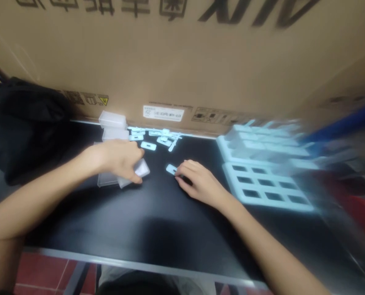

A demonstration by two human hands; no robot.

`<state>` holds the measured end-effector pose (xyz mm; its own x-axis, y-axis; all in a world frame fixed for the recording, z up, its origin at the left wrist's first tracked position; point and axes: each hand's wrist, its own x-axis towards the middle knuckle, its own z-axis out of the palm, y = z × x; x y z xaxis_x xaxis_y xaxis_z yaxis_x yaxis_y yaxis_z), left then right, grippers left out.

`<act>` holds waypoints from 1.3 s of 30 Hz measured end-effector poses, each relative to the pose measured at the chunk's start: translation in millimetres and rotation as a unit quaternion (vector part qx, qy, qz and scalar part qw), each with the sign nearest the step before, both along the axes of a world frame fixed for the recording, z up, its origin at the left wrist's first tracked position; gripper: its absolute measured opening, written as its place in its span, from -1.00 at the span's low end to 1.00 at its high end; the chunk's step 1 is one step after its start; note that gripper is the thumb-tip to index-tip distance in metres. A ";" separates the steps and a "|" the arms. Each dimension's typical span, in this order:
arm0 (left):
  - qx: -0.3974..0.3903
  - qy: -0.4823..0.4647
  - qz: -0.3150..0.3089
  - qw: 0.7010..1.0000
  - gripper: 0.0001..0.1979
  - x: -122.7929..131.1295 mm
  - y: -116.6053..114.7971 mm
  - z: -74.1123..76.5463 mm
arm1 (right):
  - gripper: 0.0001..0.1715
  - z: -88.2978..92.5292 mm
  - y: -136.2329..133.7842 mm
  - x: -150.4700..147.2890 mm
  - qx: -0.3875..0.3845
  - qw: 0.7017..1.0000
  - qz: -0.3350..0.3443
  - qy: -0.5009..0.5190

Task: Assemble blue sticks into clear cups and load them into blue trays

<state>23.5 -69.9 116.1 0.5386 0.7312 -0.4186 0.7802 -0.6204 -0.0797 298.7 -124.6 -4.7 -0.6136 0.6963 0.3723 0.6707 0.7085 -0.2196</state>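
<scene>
My left hand is closed round a small clear plastic box that rests tilted on the black table. My right hand lies curled on the table, its fingertips pinching or touching a small pale blue flat piece. Several more pale blue pieces lie scattered at the back of the table. Clear plastic boxes are stacked just behind my left hand.
White trays with rectangular pockets sit at the right, blurred by motion. A large cardboard box forms a wall behind the table. A black bag lies at the left. Blue and red shapes blur at the far right.
</scene>
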 end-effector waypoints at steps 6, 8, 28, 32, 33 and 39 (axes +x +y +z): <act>0.030 -0.074 0.002 0.997 -0.37 8.3 5.7 -5.7 | -0.87 4.2 -4.2 -2.6 -0.026 0.998 0.061 0.024; 0.045 -0.142 0.011 0.989 -0.34 11.3 8.9 -16.3 | -0.86 3.9 -5.0 -1.0 -0.029 0.997 0.061 0.026; 0.040 -0.377 -0.062 0.923 -0.44 29.7 -13.6 -104.9 | -0.60 9.1 -9.8 23.3 -0.006 0.970 -0.132 0.204; 0.025 -0.356 -0.040 0.933 -0.51 30.6 -16.3 -108.7 | -0.21 2.3 -11.2 23.8 0.011 0.972 -0.128 0.198; 0.019 -0.360 -0.043 0.932 -0.51 31.0 -16.6 -109.0 | -0.17 1.8 -11.9 22.6 0.023 0.973 -0.127 0.191; 0.000 -0.381 -0.048 0.923 -0.50 30.0 -17.1 -108.3 | -0.20 3.9 -15.9 20.9 0.020 0.980 -0.109 0.166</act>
<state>53.6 -87.1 7.8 0.7386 0.6652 0.1093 0.5513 -0.6893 0.4701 319.6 -140.5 -0.8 -0.2929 0.7776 0.5564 0.7031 0.5695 -0.4257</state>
